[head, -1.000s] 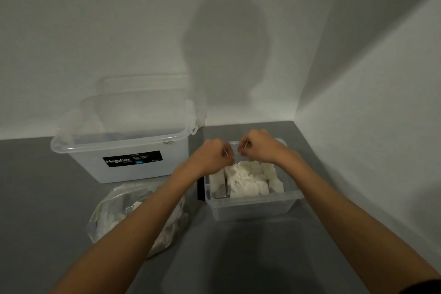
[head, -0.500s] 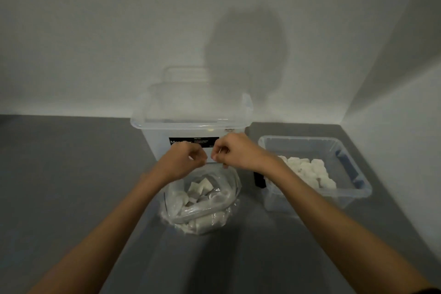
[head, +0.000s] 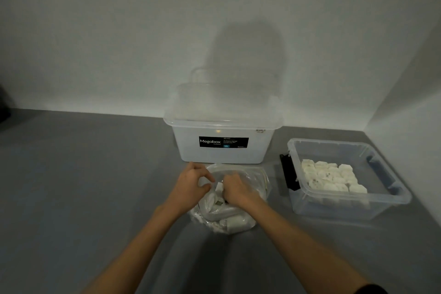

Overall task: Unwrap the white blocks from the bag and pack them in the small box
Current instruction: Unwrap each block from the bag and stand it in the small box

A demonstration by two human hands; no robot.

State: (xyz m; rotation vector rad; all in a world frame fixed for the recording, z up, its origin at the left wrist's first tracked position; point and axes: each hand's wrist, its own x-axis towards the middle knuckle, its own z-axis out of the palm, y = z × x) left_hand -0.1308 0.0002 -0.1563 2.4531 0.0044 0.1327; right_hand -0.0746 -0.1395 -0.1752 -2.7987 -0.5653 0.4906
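Note:
A clear plastic bag (head: 241, 218) of wrapped white blocks lies on the grey floor in front of me. My left hand (head: 191, 185) pinches the bag's open rim on its left side. My right hand (head: 235, 190) reaches into the bag's mouth, its fingers curled round a white block (head: 218, 187). To the right stands the small clear box (head: 334, 207), apart from both hands. Several unwrapped white blocks (head: 331, 178) fill its left half. The rest of the bag's contents is partly hidden under my right hand.
A large translucent box (head: 222, 150) with a lid and a black "Megabox" label stands just behind the bag. A black latch (head: 288, 174) hangs on the small box's left end. White walls meet in a corner behind and to the right.
Both hands moved left from above the small box to the bag. The right hand then dropped into the bag's mouth and closed on a block. My view turned left with them.

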